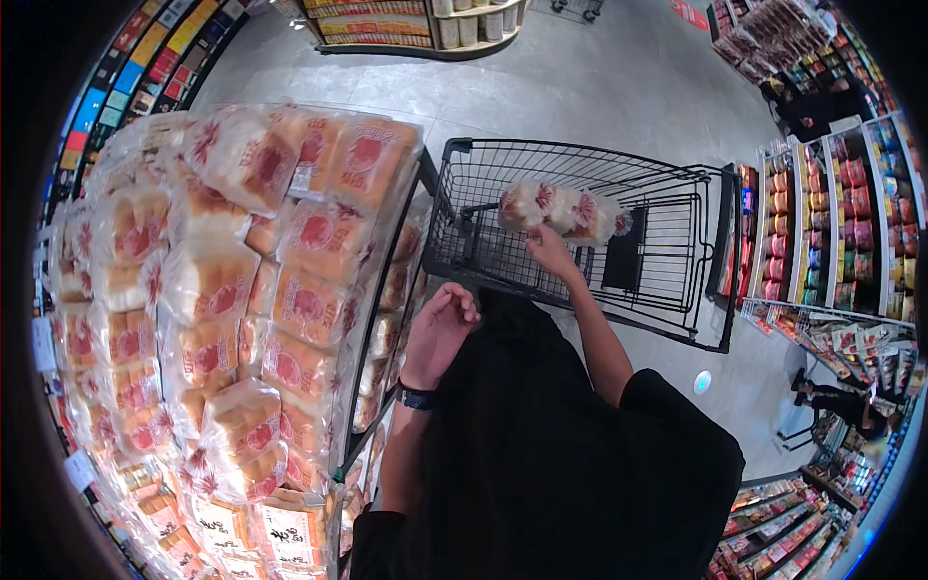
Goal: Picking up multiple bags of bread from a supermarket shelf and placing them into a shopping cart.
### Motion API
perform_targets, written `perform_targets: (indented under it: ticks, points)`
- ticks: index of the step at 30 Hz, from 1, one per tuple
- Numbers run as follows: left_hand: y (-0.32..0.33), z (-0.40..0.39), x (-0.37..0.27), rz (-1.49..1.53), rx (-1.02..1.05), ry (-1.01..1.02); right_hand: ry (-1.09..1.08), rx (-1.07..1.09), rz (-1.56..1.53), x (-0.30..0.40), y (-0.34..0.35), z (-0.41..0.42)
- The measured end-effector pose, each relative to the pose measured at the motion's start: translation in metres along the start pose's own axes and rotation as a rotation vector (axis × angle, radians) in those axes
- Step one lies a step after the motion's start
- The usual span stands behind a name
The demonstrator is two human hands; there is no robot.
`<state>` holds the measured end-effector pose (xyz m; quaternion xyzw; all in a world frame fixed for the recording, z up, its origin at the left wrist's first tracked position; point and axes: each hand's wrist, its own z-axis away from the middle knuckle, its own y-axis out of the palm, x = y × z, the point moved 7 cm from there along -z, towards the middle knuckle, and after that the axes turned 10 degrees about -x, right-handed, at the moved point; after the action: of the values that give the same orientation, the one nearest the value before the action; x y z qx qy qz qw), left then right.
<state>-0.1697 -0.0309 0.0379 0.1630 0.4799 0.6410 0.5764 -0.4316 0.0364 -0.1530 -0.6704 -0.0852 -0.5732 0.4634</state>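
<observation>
In the black wire shopping cart [464, 254], several clear-bagged bread loaves [565, 210] with red-printed, gathered ends lie in a row. My right hand [547, 246] reaches over the cart's near side, its fingers closed at the lower edge of the leftmost bag; the fingertips are partly hidden. My left hand [438, 330] is in front of my body, between the bread display and the cart. It holds nothing, and its fingers are loosely curled. A dark band circles that wrist. Bagged bread loaves [315, 228] are stacked high on the display at my left.
A dark display frame [377, 304] edges the bread stack beside me. Packaged-goods shelves [834, 225] stand at right, with a person [841, 406] near more shelving at lower right. A rounded shelf unit [420, 29] stands across the grey floor [580, 87].
</observation>
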Motion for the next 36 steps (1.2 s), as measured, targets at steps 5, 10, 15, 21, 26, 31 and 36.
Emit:
perform_targets:
  ticks: [5, 10, 15, 21, 26, 31, 36]
  points:
    - [0.018, -0.038, 0.022, 0.064, -0.016, -0.02, 0.171, -0.193, -0.024, -0.095, 0.003, -0.048]
    - [-0.009, -0.036, 0.034, 0.091, -0.285, 0.01, 0.339, -0.394, -0.166, -0.186, 0.043, -0.12]
    - [-0.025, -0.024, 0.026, 0.185, -0.389, 0.072, 0.486, -0.365, -0.315, -0.229, 0.105, -0.145]
    - [-0.034, -0.01, 0.005, 0.269, -0.454, 0.215, 0.929, -0.547, -0.433, -0.232, 0.109, -0.133]
    - [-0.039, -0.004, -0.005, 0.324, -0.432, 0.268, 0.928, -0.377, -0.549, -0.204, 0.104, -0.138]
    - [-0.045, -0.001, -0.013, 0.356, -0.444, 0.264, 0.908, -0.318, -0.454, -0.169, 0.085, -0.111]
    - [-0.052, -0.002, -0.013, 0.336, -0.4, 0.242, 0.751, -0.253, -0.64, -0.119, 0.065, -0.077]
